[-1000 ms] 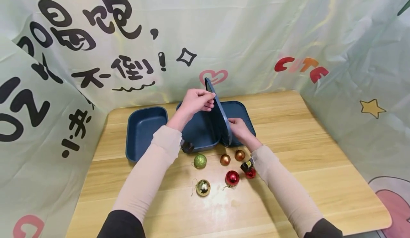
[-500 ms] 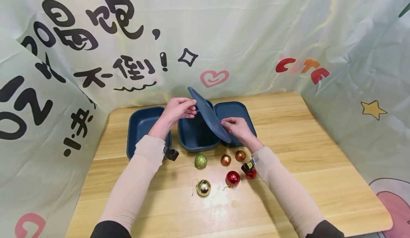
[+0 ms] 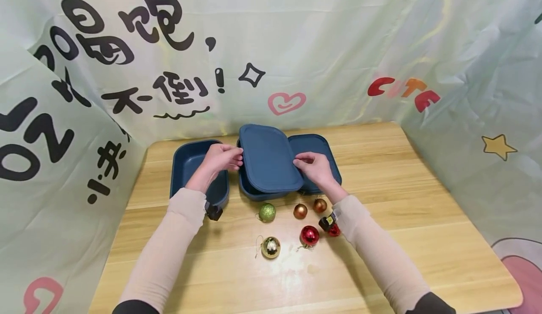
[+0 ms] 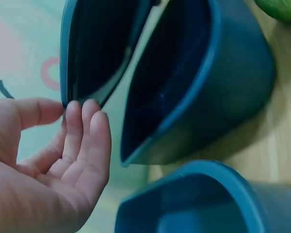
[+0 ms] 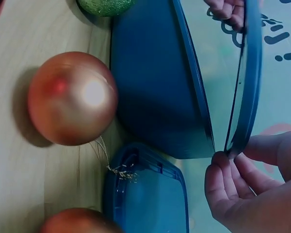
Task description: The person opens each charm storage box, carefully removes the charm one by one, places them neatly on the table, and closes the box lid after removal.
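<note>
Both hands hold a dark blue lid (image 3: 271,159) by its opposite sides, just above a deep blue box (image 3: 260,195). My left hand (image 3: 221,158) pinches the lid's left edge; in the left wrist view, the thumb and fingers (image 4: 73,127) meet at its rim. On the right edge, my right hand (image 3: 314,167) pinches with thumb and fingertips, as the right wrist view shows. A gap shows between lid and box (image 5: 155,82) in both wrist views. The lid covers most of the box's opening in the head view.
An uncovered blue box (image 3: 179,173) stands at left, under the left hand. Another blue lid (image 3: 330,163) lies at right. In front are Christmas baubles: green glittery (image 3: 267,212), gold (image 3: 271,247), two copper (image 3: 300,211) and two red (image 3: 309,235). A printed curtain (image 3: 330,46) hangs behind.
The lid has swung from nearly upright to almost flat above the middle box. My left hand has moved left and down with its edge; the right hand has stayed at the right edge.
</note>
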